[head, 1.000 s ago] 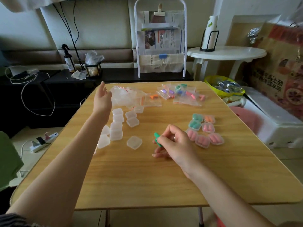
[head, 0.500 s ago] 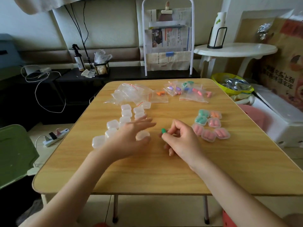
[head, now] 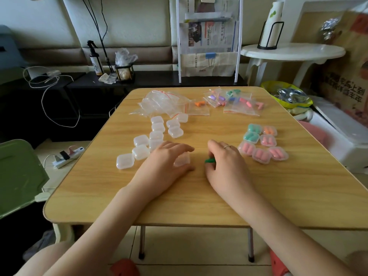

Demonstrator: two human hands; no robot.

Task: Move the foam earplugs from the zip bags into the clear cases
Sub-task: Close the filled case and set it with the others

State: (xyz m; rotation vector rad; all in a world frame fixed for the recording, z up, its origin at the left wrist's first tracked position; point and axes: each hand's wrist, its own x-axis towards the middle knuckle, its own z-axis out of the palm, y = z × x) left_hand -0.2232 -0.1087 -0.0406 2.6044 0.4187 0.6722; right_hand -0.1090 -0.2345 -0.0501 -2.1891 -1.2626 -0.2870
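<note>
L hand (head: 166, 159) grips a clear case (head: 182, 159) on the table (head: 278, 196), thumb and fingers around it. R hand (head: 225, 163) pinches a green earplug (head: 210, 160) just right of that case. Filled cases (head: 261, 143) sit right; zip bags w/ earplugs (head: 237, 101) at far edge.

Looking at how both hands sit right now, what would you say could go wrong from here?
The right hand pinches the green earplug only by its end, so it may slip onto the table. The left hand covers a clear case close to the empty cases and could knock them.
</note>
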